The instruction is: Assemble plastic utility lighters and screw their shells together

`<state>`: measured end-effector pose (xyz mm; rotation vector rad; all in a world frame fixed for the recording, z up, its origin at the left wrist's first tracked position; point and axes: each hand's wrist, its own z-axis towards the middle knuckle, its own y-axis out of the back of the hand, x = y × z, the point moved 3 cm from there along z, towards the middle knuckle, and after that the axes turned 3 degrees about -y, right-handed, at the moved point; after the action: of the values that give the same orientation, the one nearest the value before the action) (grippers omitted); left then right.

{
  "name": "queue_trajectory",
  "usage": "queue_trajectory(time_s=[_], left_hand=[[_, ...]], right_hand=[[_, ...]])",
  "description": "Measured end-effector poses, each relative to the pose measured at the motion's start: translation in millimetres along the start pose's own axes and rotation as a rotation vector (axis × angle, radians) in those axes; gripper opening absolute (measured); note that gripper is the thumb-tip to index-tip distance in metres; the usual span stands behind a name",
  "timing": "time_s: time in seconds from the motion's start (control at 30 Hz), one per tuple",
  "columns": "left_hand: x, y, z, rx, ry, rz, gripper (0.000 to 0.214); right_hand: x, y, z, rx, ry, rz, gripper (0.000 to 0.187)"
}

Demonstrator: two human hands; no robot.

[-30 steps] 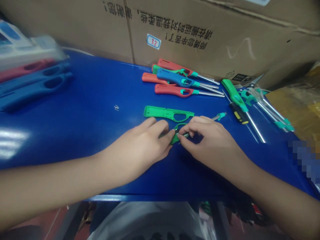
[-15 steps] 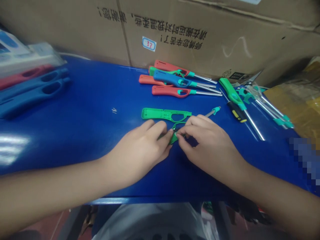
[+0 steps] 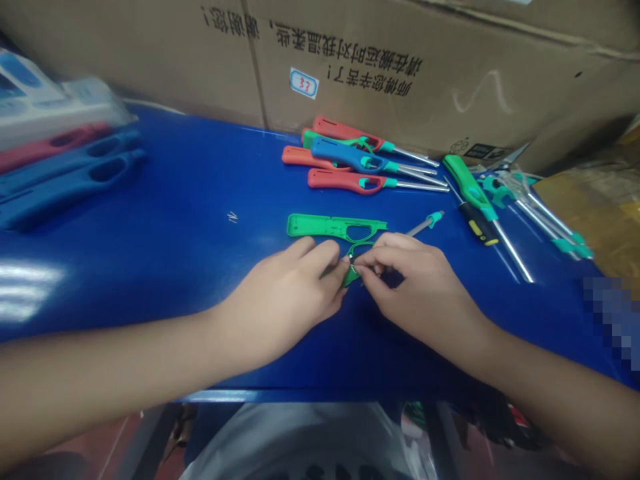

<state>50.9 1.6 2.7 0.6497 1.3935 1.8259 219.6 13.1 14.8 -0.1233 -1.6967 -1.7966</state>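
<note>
While left fingers point(image 3: 337, 272) grip looped green plastic shell point(image 3: 351, 277), right fingers point(image 3: 374, 283) pinch thin shiny part point(image 3: 354, 268), details unclear.

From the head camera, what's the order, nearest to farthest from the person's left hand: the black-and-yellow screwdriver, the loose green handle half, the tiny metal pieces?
1. Loose green handle half: just beyond the left hand.
2. Tiny metal pieces: farther out, to the left.
3. Screwdriver: well to the right, past the right hand.
</note>
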Motion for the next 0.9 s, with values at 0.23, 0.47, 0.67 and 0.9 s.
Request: queue_trajectory(time_s=[0.23,0.47,0.67,0.9], left_hand=[[-1.1,2.5,0.9,0.055,0.022,0.021,0.023],[-3.4,2.7,-1.0,0.052,-0.064,0.163,0.021],[-2.6,1.6,-1.1,0.03,-0.125,0.179,0.019],[1.4,6.1,-2.0,0.013,-0.052,0.078,0.028]], right_hand=[[1.7,1.0,0.9,0.022,0.083,-0.074,0.021],[21.1,-3.4,-12.8,0.094,0.448,-0.584,0.019],[18.4,3.1,-13.3,0.133,0.355,-0.399,0.018],[-4.7,24.2,2.7,0.073,0.151,0.014,0.021]])
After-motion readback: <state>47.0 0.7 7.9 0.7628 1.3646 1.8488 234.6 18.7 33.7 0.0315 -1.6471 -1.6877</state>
